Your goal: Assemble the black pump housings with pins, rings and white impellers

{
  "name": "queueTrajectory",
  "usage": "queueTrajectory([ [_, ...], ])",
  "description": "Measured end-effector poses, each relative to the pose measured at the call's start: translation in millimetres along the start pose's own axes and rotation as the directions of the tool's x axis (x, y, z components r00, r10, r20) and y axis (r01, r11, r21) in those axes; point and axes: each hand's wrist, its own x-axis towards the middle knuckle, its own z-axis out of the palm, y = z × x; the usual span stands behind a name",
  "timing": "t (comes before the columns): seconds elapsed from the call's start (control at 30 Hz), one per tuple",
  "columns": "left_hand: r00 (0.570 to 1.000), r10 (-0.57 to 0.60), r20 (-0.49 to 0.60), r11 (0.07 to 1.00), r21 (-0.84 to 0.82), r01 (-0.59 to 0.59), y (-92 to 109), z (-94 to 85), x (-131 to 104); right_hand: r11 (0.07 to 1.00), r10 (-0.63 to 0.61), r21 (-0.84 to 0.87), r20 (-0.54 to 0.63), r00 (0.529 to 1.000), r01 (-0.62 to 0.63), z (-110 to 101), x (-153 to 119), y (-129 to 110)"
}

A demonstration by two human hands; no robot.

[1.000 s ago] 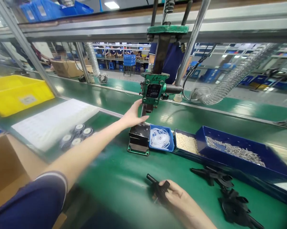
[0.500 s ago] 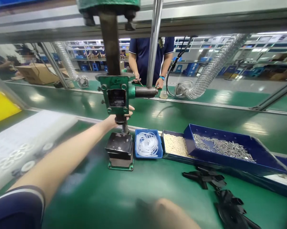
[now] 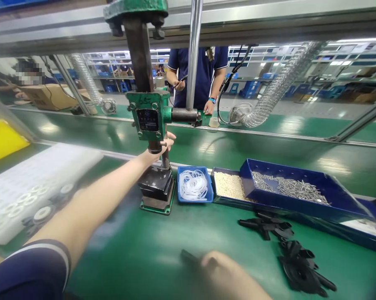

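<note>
My left hand (image 3: 168,141) reaches behind the green hand press (image 3: 148,116), by its column; part of the hand is hidden and some fingers show, apart from each other. Below the press head stands a black block (image 3: 155,179) on a green-edged base. At the bottom centre, my right hand (image 3: 219,266) is closed on a dark, blurred part (image 3: 189,257) whose end sticks out to the left. Several black plastic parts (image 3: 300,268) lie on the green bench to its right.
A blue tray of white rings (image 3: 193,185), a bin of cream pellets (image 3: 230,186) and a blue bin of metal pins (image 3: 294,189) stand right of the press. White foam (image 3: 28,187) with rings lies left. A person (image 3: 195,77) stands across the bench.
The press looks turned and shifted slightly left. My left hand is slightly higher beside its column. My right hand is a little higher. The person opposite has raised one hand with a tool.
</note>
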Motion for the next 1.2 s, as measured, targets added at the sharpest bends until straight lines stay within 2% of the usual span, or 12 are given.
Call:
queueTrajectory([
  [0.13, 1.0, 0.017, 0.013, 0.999, 0.036, -0.017, -1.4, -1.3, -2.8, 1.0, 0.02, 0.02, -0.041, 0.999, -0.019, 18.3, -9.5, -15.1],
  [0.27, 0.997, 0.02, 0.078, 0.994, 0.11, -0.029, 5.3, -8.0, -8.1, 1.0, 0.022, 0.001, -0.078, 0.997, -0.022, 23.0, -9.0, -13.2],
  [0.43, 0.956, -0.099, 0.275, 0.956, 0.294, 0.015, 37.3, -44.4, -32.1, 1.0, 0.018, -0.014, -0.074, 0.997, -0.019, 21.3, -6.6, -8.2],
  [0.5, 0.911, -0.18, 0.37, 0.926, 0.376, 0.03, 50.0, -59.7, -49.7, 0.999, 0.032, -0.017, -0.078, 0.996, -0.033, 20.3, -6.1, -7.2],
  [0.53, 0.872, -0.205, 0.444, 0.906, 0.423, -0.003, 54.1, -64.5, -59.0, 0.999, 0.037, -0.022, -0.083, 0.996, -0.039, 19.8, -5.9, -6.8],
  [0.63, 0.707, -0.187, 0.682, 0.786, 0.535, -0.308, 55.0, -65.1, -82.2, 0.999, 0.03, -0.037, -0.08, 0.996, -0.033, 18.3, -4.9, -5.5],
  [0.67, 0.665, -0.17, 0.727, 0.721, 0.552, -0.42, 52.0, -61.7, -87.0, 0.999, 0.026, -0.038, -0.075, 0.997, -0.029, 17.7, -4.4, -4.9],
  [0.7, 0.65, -0.156, 0.744, 0.656, 0.57, -0.495, 48.2, -57.7, -90.3, 0.999, 0.027, -0.036, -0.073, 0.997, -0.03, 17.1, -3.9, -4.2],
  [0.77, 0.685, -0.153, 0.712, 0.572, 0.63, -0.526, 40.3, -50.5, -93.0, 0.998, 0.041, -0.035, -0.078, 0.996, -0.044, 15.9, -2.9, -2.7],
  [0.87, 0.728, -0.162, 0.666, 0.524, 0.684, -0.508, 33.1, -47.2, -93.1, 0.997, 0.051, -0.05, -0.096, 0.994, -0.056, 14.7, -2.2, -0.9],
  [1.1, 0.734, -0.118, 0.669, 0.509, 0.675, -0.534, 32.6, -54.0, -96.9, 0.997, 0.035, -0.059, -0.089, 0.995, -0.04, 16.0, -3.7, -2.2],
  [1.2, 0.754, -0.126, 0.645, 0.499, 0.698, -0.514, 32.5, -52.3, -96.9, 0.996, 0.026, -0.084, -0.085, 0.996, -0.033, 16.8, -4.1, -2.4],
])
